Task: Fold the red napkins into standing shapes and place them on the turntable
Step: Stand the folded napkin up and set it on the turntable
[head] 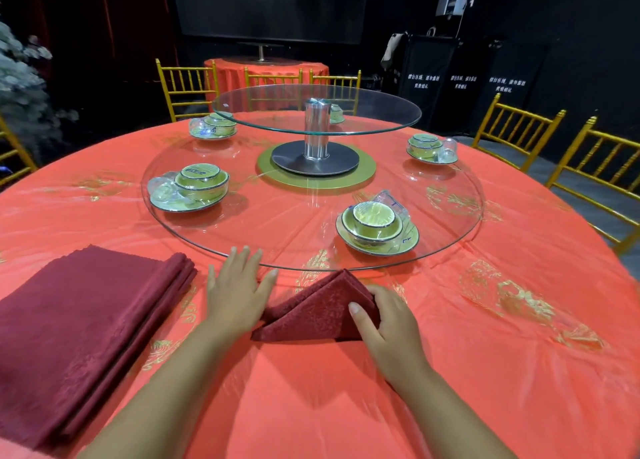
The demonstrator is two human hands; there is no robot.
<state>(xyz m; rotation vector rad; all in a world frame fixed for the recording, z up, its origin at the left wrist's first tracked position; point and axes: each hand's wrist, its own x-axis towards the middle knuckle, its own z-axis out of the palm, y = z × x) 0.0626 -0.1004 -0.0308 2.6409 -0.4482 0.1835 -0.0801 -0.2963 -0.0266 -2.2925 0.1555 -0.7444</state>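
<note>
A dark red napkin, folded into a triangle, stands tilted on the table just in front of the glass turntable's near rim. My right hand grips its right side, thumb on the front face and fingers curled behind. My left hand lies flat with straight fingers beside the napkin's left edge, its fingertips at the turntable rim. A stack of several flat folded red napkins lies on the table to the left.
Wrapped green bowl-and-plate sets sit on the lower turntable, one at the near right and one at the left. A smaller raised glass tier stands on a metal post. Gold chairs ring the orange-red tablecloth.
</note>
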